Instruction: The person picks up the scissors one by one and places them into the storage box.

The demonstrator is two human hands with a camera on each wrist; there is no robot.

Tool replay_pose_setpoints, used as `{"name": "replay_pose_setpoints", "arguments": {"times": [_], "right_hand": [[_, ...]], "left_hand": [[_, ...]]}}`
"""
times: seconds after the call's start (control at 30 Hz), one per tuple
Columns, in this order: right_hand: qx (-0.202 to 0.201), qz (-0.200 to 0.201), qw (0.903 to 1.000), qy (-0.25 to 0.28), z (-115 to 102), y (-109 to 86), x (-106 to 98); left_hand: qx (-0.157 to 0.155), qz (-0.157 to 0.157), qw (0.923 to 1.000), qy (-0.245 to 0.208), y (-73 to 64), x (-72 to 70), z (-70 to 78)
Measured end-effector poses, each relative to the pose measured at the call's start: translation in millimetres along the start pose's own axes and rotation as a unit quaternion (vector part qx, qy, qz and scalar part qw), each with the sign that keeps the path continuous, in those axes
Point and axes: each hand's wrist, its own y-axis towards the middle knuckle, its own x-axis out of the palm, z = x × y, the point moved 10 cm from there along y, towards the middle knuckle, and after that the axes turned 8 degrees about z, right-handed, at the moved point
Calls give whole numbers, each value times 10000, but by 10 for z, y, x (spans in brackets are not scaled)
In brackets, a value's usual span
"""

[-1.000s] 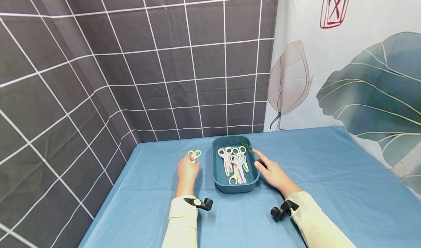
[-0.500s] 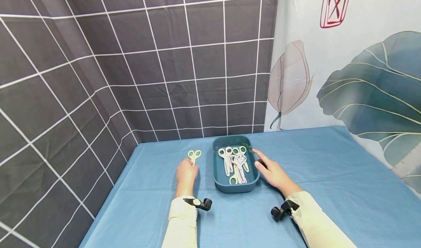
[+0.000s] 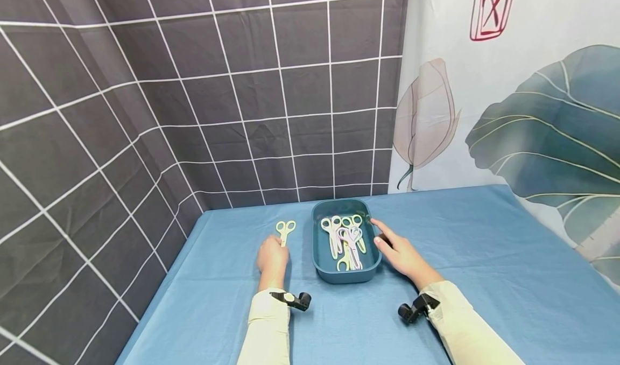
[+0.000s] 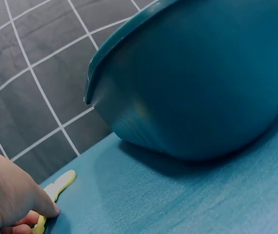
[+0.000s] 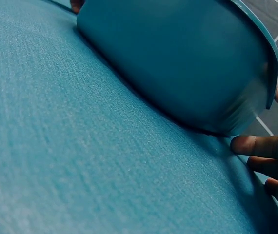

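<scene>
In the head view, a pair of pale yellow scissors (image 3: 286,227) lies on the blue cloth left of a dark teal bin, handles toward the wall. My left hand (image 3: 273,260) pinches its blade end between thumb and curled fingers. The left wrist view shows part of the yellow scissors (image 4: 63,181) beyond the thumb; the blade tips are hidden by the hand. My right hand (image 3: 402,252) rests against the right side of the teal bin (image 3: 317,265), fingers extended, a fingertip at the rim. Several pastel scissors (image 3: 351,244) lie overlapped inside the bin.
A blue cloth (image 3: 349,322) covers the table, which meets a dark grey gridded curtain (image 3: 305,96) at the back and left. A white leaf-print curtain (image 3: 436,166) hangs at the back right. Each wrist wears a black camera mount (image 3: 411,312).
My left hand has slid slightly back toward me and left along the scissors, so more of their blade end shows. The blades now slant a little leftward. My right hand and the bin stay put.
</scene>
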Motion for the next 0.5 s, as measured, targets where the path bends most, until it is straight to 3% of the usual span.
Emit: {"name": "replay_pose_setpoints", "arguments": {"times": [0.3, 0.5], "right_hand": [[29, -1, 10000, -9, -5, -3, 2], [23, -2, 10000, -15, 9, -7, 0]], "left_hand": [[128, 170, 9997, 150, 0, -31, 16], [345, 69, 9989, 298, -19, -37, 96]]}}
